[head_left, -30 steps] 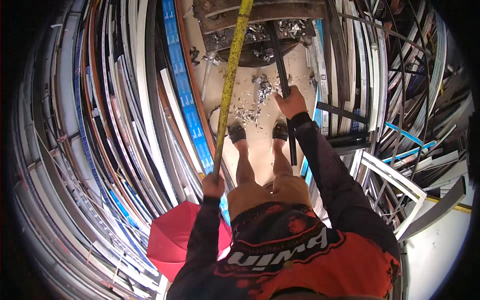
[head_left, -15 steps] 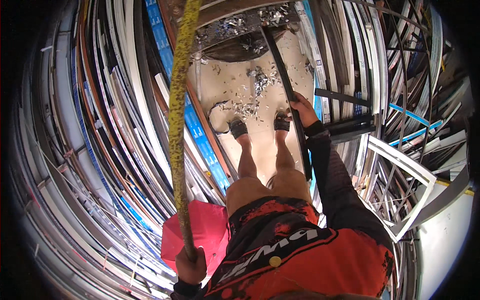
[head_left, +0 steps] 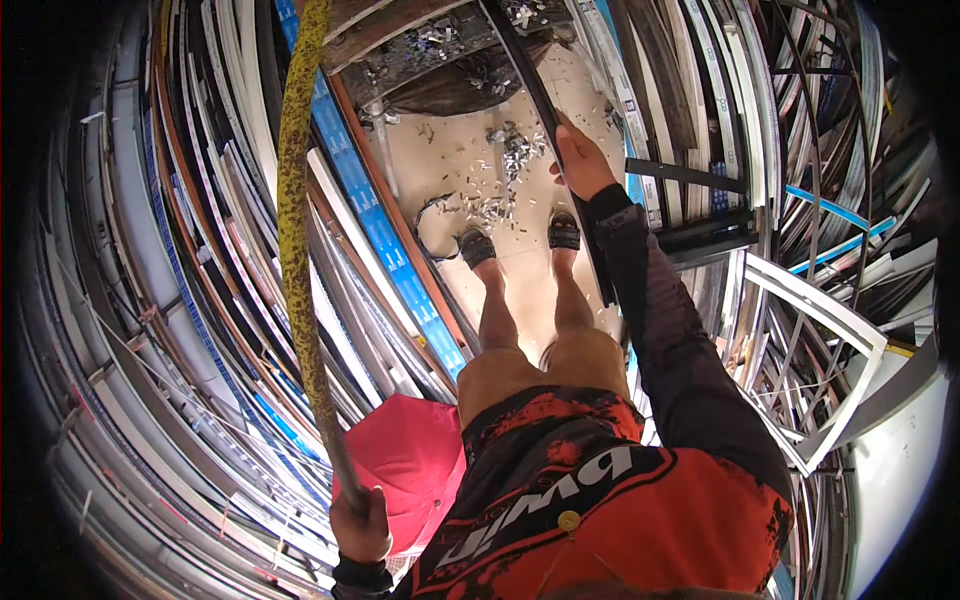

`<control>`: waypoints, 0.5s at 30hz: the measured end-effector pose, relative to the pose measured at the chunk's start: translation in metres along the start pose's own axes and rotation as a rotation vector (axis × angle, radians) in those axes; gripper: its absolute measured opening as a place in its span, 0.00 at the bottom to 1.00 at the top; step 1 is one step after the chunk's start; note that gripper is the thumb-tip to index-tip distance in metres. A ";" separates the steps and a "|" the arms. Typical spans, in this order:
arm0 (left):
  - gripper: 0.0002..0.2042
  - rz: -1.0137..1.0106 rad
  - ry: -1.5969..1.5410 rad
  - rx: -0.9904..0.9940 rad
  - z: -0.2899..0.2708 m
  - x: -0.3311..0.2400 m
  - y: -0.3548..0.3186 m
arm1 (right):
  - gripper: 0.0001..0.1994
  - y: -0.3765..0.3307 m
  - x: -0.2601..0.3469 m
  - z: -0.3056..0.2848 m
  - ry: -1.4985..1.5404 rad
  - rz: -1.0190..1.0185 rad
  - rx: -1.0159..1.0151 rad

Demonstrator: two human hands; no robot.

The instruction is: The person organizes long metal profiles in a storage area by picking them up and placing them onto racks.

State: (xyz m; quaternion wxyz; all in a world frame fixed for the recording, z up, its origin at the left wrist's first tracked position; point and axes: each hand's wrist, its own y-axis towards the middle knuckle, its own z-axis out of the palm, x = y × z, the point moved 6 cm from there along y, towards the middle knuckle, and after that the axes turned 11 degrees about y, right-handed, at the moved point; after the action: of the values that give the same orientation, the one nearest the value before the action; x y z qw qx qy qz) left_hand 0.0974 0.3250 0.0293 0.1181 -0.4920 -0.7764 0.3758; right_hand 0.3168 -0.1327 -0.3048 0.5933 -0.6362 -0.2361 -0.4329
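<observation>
Left hand (head_left: 362, 525) on yellow pole (head_left: 292, 200), right hand (head_left: 585, 162) on black bar (head_left: 535, 85)

The left hand, at the lower left of the frame, is closed around the bottom end of the scuffed pole. From that fist the pole rises, slightly bowed, to the top edge left of centre, so nearly all of its length lies above the hand.

The right hand, above and right of centre, grips the black bar partway along. The bar slants from the top edge, past the debris-strewn workbench (head_left: 400, 30), down to a lower end beside the right forearm; one stretch is above the hand and another below it.

A red canopy (head_left: 405, 460) shows just right of the left fist; whether they touch, I cannot tell. Metal offcuts (head_left: 515, 155) litter the floor (head_left: 420, 165) left of the right hand. Stacked profiles (head_left: 220, 250) fill the left side, and a white frame (head_left: 830, 310) leans at the right.
</observation>
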 end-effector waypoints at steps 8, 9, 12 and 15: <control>0.15 -0.094 0.061 -0.008 -0.036 -0.036 -0.024 | 0.27 0.031 0.030 0.005 -0.070 -0.041 -0.027; 0.17 -0.050 0.081 -0.018 -0.036 -0.044 -0.025 | 0.26 0.030 0.028 0.007 -0.099 -0.035 -0.035; 0.19 -0.014 0.129 0.011 -0.034 -0.047 -0.021 | 0.25 0.036 0.024 0.009 -0.121 -0.097 -0.058; 0.19 0.043 0.127 0.041 -0.020 -0.042 -0.005 | 0.25 0.038 0.007 0.008 -0.059 -0.022 -0.069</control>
State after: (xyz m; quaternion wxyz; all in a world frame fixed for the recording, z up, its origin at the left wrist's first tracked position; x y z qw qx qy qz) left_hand 0.1255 0.2978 0.0541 0.1694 -0.5288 -0.7487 0.3622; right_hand 0.3532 -0.1335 -0.3192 0.5588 -0.6663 -0.2455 -0.4284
